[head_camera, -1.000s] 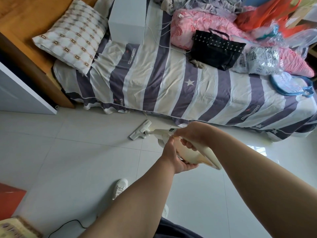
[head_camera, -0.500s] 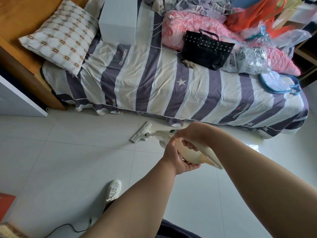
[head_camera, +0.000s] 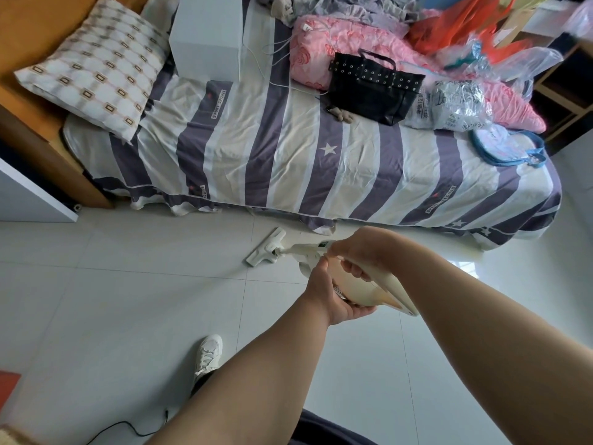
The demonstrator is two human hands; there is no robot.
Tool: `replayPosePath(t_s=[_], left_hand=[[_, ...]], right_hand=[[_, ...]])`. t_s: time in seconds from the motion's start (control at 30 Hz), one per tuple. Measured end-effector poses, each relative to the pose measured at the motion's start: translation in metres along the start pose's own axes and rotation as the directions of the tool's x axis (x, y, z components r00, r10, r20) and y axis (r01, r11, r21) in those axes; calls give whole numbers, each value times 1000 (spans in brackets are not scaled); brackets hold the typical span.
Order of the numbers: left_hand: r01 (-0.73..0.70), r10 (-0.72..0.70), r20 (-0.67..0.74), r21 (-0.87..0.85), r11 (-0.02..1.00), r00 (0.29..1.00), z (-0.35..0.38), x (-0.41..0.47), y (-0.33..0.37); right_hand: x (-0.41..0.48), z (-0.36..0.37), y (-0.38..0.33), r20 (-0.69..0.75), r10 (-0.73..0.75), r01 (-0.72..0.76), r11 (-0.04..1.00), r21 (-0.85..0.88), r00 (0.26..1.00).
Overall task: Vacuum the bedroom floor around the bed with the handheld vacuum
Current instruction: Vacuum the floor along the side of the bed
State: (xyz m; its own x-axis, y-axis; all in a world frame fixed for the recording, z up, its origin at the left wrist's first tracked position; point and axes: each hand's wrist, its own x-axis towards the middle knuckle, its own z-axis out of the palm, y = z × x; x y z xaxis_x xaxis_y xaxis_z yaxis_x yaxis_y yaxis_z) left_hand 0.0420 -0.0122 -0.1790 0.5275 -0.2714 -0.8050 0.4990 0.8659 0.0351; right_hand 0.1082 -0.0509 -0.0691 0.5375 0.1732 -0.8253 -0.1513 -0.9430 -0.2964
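Observation:
A cream handheld vacuum (head_camera: 378, 289) points down at the white tiled floor (head_camera: 128, 300). Its flat floor head (head_camera: 267, 248) rests on the tiles just in front of the bed (head_camera: 288, 155), which has a purple, white and beige striped sheet. My right hand (head_camera: 362, 252) is wrapped around the vacuum's handle from above. My left hand (head_camera: 330, 297) cups the vacuum's body from below and the left. Both forearms reach in from the bottom of the view.
On the bed lie a patterned pillow (head_camera: 93, 65), a white box (head_camera: 208, 36), a black handbag (head_camera: 375, 86), pink bedding and plastic bags. A wooden headboard (head_camera: 35, 130) and white cabinet (head_camera: 29, 197) stand left. My white shoe (head_camera: 208, 354) and a black cord (head_camera: 128, 427) are on the floor.
The view has shifted a little to the right along the bed. The floor head sits slightly closer to the bed edge. Both hands keep the same hold.

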Motion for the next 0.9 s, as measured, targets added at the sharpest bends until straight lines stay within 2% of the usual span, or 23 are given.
replayPosePath(t_s=[0.13,0.37,0.63,0.9], left_hand=[[2,-2,2,11,1000,1000,0,0,-4],[4,-4,1,37,999,1000,1,-1,-11],[11,-12,12,70,998,1000,2,-10,-17],[31,-30,-21,38,999,999,-6,-19,-18]], right_hand=[[-4,2,3,16,9,-9,1000,12,1000],[-8,3,13,-51,-36,38,999,35,998],[-9,9,19,-46,14,-11,999,53,999],[-8,17,18,-31,2,0,997,80,1000]])
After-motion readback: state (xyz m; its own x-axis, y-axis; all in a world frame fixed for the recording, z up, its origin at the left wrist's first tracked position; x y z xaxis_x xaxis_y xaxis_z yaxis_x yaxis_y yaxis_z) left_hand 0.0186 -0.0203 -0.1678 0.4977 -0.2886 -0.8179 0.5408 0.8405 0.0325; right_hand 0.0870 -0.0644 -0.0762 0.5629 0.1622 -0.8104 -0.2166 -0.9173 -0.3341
